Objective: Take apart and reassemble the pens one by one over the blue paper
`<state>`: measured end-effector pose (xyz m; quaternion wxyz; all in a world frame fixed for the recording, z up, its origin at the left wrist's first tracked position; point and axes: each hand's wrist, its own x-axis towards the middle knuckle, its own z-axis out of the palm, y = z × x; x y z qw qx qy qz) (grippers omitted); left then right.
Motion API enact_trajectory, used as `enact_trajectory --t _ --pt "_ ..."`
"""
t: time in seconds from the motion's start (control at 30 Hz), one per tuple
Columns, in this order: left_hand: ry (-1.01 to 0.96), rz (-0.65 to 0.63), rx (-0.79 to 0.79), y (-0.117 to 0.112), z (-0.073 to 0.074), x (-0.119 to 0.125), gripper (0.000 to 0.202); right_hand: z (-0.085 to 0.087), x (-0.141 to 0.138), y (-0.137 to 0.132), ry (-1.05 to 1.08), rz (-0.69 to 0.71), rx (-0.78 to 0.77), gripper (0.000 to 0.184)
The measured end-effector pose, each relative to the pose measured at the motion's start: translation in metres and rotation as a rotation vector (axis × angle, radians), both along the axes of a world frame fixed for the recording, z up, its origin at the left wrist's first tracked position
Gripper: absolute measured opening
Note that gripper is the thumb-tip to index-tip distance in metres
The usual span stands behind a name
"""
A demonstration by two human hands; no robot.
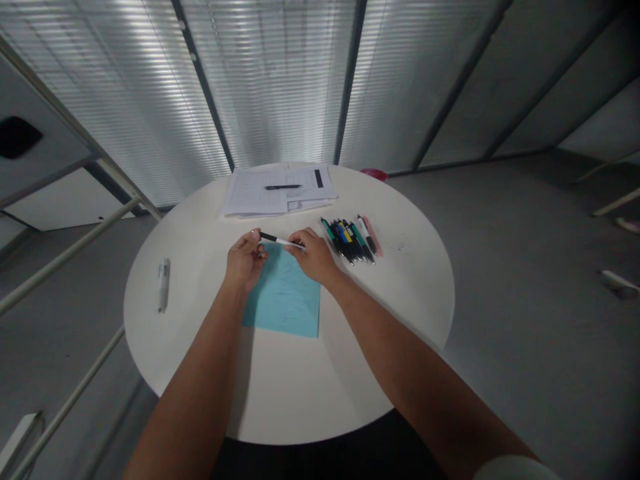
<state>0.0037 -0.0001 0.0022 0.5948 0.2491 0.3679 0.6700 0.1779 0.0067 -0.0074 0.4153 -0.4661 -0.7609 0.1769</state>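
Both my hands hold one pen point(280, 240) with a white barrel and a black end, level above the far edge of a light blue sheet of paper point(286, 297). My left hand point(244, 260) pinches the black end, its fingers closed. My right hand point(314, 255) grips the white end, fingers curled round it. The sheet lies flat on the round white table point(200, 360), between my forearms.
A row of several coloured pens point(351, 239) lies just right of my right hand. A stack of printed papers point(280, 190) with a black pen point(283, 187) on it sits at the far edge. A white pen point(163, 283) lies alone at the left.
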Motion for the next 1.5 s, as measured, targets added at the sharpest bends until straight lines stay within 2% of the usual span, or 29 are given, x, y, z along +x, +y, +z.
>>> enact_trajectory --t 0.17,0.27,0.33,0.5,0.7,0.9,1.0,1.1,1.27,1.5 --pt "-0.005 0.010 0.018 0.001 -0.002 -0.001 0.024 0.001 0.000 -0.001 -0.047 0.039 -0.029 0.019" --pt "-0.014 0.019 0.024 0.002 -0.002 -0.001 0.025 -0.001 -0.001 -0.001 0.019 0.068 -0.063 0.018" --pt "-0.024 0.021 0.019 0.002 -0.002 -0.001 0.027 -0.002 -0.001 0.001 0.152 0.066 -0.109 0.017" --pt "-0.005 0.033 0.006 0.001 0.000 0.000 0.032 0.000 -0.003 0.009 0.677 0.026 -0.250 0.033" --pt "0.132 -0.004 0.037 -0.001 -0.001 0.006 0.033 0.011 0.001 0.015 1.230 0.143 -0.626 0.040" --pt "0.407 -0.043 0.119 -0.001 -0.010 0.011 0.026 0.016 0.008 0.014 1.520 0.275 -0.860 0.049" --pt "0.422 -0.087 0.172 -0.002 -0.010 0.009 0.033 0.016 0.013 0.013 1.633 0.324 -0.889 0.051" --pt "0.240 -0.104 0.159 -0.003 -0.006 0.005 0.039 0.017 0.018 0.012 1.739 0.375 -0.858 0.048" --pt "0.031 0.032 0.019 -0.003 0.003 0.000 0.032 0.019 0.022 0.011 1.797 0.392 -0.825 0.042" --pt "-0.028 0.089 -0.027 -0.002 0.005 -0.002 0.030 0.016 0.022 0.010 1.807 0.423 -0.815 0.044"
